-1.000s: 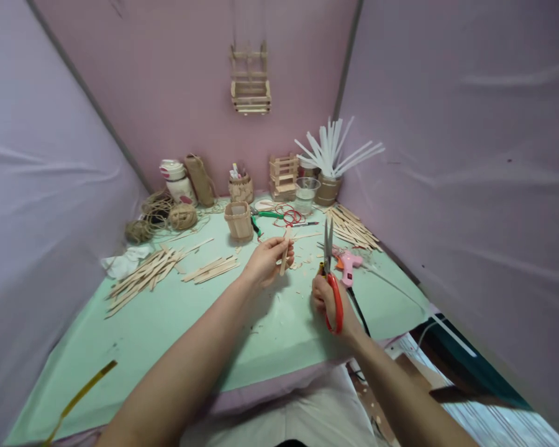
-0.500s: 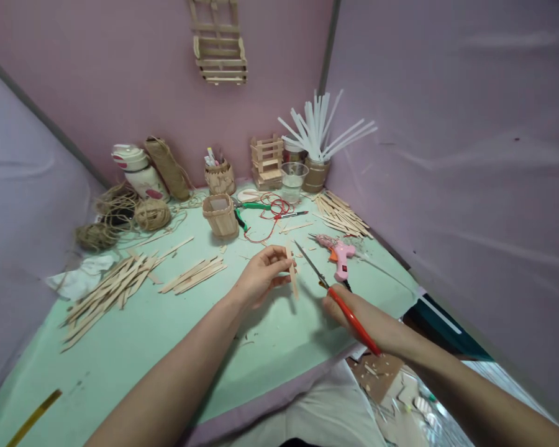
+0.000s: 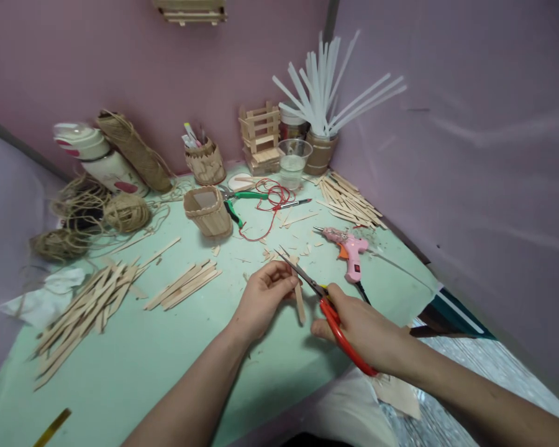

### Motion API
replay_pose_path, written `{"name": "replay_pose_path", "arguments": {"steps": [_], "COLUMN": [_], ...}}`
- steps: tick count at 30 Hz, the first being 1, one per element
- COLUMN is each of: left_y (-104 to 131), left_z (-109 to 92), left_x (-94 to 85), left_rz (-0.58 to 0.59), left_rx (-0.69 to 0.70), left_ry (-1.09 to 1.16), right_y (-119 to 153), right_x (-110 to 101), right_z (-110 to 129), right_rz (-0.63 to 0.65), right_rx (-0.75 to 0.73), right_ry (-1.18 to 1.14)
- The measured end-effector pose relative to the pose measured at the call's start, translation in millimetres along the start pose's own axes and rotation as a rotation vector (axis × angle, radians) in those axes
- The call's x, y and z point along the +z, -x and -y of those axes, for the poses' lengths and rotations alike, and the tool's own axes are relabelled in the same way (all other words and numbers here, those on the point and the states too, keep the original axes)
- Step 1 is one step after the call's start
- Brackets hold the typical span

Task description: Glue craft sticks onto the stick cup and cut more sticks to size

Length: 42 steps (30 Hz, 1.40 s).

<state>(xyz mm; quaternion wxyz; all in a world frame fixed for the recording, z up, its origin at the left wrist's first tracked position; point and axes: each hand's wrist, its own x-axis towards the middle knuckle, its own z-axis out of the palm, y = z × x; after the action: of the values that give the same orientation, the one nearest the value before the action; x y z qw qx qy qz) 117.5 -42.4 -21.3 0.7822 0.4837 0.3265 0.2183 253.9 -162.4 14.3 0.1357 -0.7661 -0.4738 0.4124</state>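
Pinched between the thumb and fingers of my left hand [image 3: 266, 295] is a flat wooden craft stick [image 3: 299, 304], which points down toward me. My right hand [image 3: 366, 323] grips a pair of red-handled scissors [image 3: 336, 329]. The blades cross the upper part of the stick, close to my left fingertips; whether they bite into the wood I cannot tell. Small wood chips lie on the green tabletop [image 3: 168, 372] behind my hands. A small cup built of craft sticks [image 3: 209, 214] stands beyond my left hand.
A pink glue gun [image 3: 349, 251] lies right of the scissors. Green-handled pliers [image 3: 242, 197] and red cord [image 3: 279, 192] lie behind. Stick piles [image 3: 90, 304] spread left and right [image 3: 351, 202]. At the back stand a plastic cup of water [image 3: 292, 164], twine balls [image 3: 127, 212] and white glue sticks [image 3: 317, 87].
The scissors have moved left, from beside the stick to across its upper part. My right hand has come closer to my left. The view has tilted down and nearer the table.
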Motion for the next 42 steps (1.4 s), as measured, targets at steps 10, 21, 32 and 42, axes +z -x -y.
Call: {"name": "replay_pose_path", "arguments": {"steps": [10, 21, 32, 42], "left_y": [3, 7, 9, 6], "left_z": [-1, -2, -5, -6], "left_x": [1.2, 3.0, 7.8, 1.6], "left_rz": [-0.016, -0.02, -0.073, -0.056], "left_rx": [0.016, 0.009, -0.1, -0.319], "left_ry": [-0.046, -0.02, 0.015, 0.105], "right_y": [6, 11, 12, 0], "right_x": [-3, -7, -7, -10], "right_z": [4, 16, 11, 21], "right_rz": [0.075, 0.119, 0.193, 0.302], "right_rx": [0.049, 0.113, 0.117, 0.084], "right_ry": [-0.01, -0.031, -0.077, -0.304]}}
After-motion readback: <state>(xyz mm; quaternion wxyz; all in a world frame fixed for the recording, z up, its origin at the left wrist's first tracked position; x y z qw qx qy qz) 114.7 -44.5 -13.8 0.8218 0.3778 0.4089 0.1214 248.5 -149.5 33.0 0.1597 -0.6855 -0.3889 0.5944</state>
